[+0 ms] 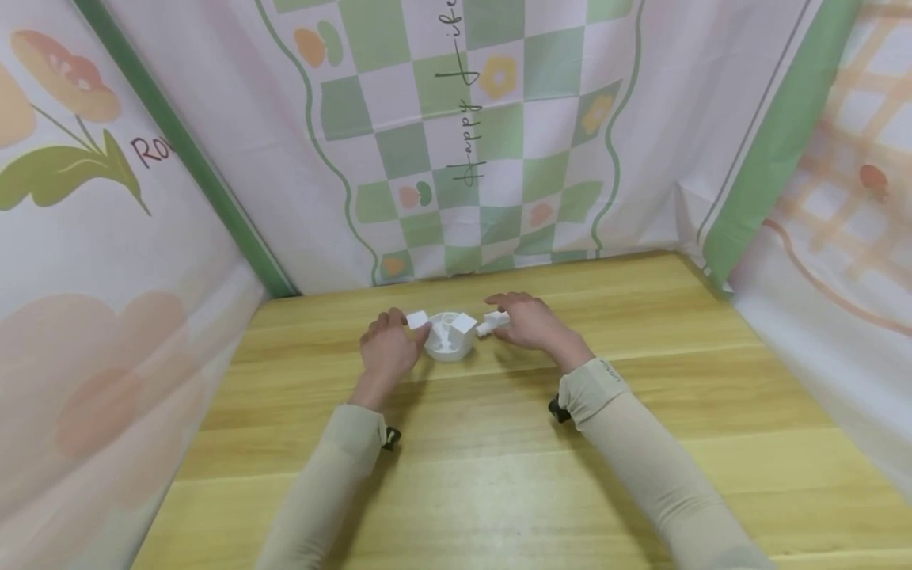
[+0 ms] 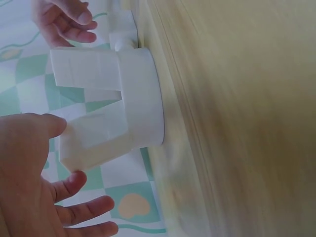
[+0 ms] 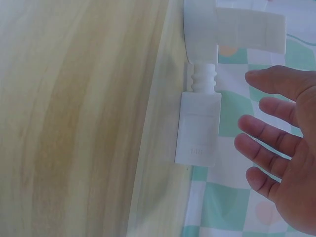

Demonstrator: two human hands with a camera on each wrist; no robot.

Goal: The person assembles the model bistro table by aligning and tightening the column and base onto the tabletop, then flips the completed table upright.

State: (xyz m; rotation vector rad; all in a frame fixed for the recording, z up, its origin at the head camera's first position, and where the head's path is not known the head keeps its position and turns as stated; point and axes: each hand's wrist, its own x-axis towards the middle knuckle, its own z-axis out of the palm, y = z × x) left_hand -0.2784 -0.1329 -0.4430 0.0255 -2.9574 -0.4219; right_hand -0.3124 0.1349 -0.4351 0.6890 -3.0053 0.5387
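A round white holder (image 1: 448, 354) with openings in its top sits on the table. Two rectangular white blocks slant up from it. My left hand (image 1: 387, 348) pinches the upper end of the left block (image 2: 96, 131) between thumb and index finger, its other fingers spread out. The right block (image 2: 84, 68) stands free of both hands. To the holder's right lies a loose white block (image 3: 199, 129) with a ribbed neck (image 3: 203, 78) pointing at the holder. My right hand (image 1: 530, 321) hovers beside this loose block, fingers apart and slightly bent, with nothing in its grasp.
The wooden table (image 1: 484, 475) stretches toward me and to both sides. Close behind the holder hangs a patterned curtain (image 1: 456, 198), and more printed cloth (image 1: 85, 317) walls in the left and right sides.
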